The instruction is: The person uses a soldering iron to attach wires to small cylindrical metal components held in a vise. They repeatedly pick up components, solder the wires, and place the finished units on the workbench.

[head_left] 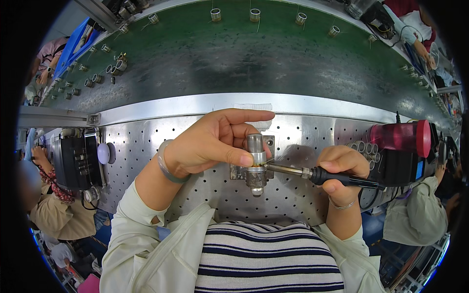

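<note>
In front of me a round metal fixture [256,181] stands on a dark block [238,172] fixed to the bench. A short silver metal ring [258,157] sits around its post. My left hand [207,141] steadies the ring from the left, thumb on its near side and index finger stretched out above the post. Its other fingertips are partly hidden behind the post. My right hand [342,168] is closed around the black handle of a soldering iron [349,179]. The iron's metal tip meets the ring's lower edge from the right, where thin wire shows.
Beyond the perforated metal bench [146,146] runs a green conveyor belt [195,58] carrying several metal rings with wires. At right are a red container [398,138] and a cluster of metal tubes [365,149]. A black box-shaped device [75,161] stands left. Other people work on both sides.
</note>
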Motion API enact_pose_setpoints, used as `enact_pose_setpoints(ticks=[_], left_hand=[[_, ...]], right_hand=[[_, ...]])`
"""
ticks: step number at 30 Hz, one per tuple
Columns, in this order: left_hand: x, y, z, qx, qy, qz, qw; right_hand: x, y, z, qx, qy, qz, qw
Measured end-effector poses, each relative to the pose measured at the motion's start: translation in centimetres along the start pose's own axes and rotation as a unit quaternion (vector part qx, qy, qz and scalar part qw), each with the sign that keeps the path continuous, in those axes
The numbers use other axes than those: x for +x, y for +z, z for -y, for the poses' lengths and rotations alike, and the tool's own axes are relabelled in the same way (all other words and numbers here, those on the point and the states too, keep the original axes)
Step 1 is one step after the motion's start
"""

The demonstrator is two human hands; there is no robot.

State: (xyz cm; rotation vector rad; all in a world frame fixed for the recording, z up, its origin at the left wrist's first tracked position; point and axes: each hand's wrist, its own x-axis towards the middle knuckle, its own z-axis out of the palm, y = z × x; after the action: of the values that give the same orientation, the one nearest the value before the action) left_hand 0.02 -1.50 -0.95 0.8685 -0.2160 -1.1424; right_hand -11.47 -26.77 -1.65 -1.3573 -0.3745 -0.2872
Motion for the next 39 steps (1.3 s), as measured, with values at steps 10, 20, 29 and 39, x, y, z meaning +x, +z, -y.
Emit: enact_pose_setpoints(ticks=[10,20,29,39], left_hand=[[0.0,0.2,-0.1,0.011,-0.002,-0.006,1.0],[0.2,0.5,0.0,-0.002,0.003,-0.019,1.0],[0.3,0.5,0.0,0.01,0.005,-0.021,1.0],[0.4,0.4,0.1,0.012,0.006,-0.021,1.0]], right_hand=[[-0.1,-0.1,0.2,-0.015,0.019,-0.01,1.0],[0.5,-0.2,0.1,-0.022,-0.041,0.032,0.998],[0.9,-0.4,0.5,-0.048,-0.053,0.064,0.995],[0.8,-0.5,0.5,-0.035,-0.043,0.053,0.997]])
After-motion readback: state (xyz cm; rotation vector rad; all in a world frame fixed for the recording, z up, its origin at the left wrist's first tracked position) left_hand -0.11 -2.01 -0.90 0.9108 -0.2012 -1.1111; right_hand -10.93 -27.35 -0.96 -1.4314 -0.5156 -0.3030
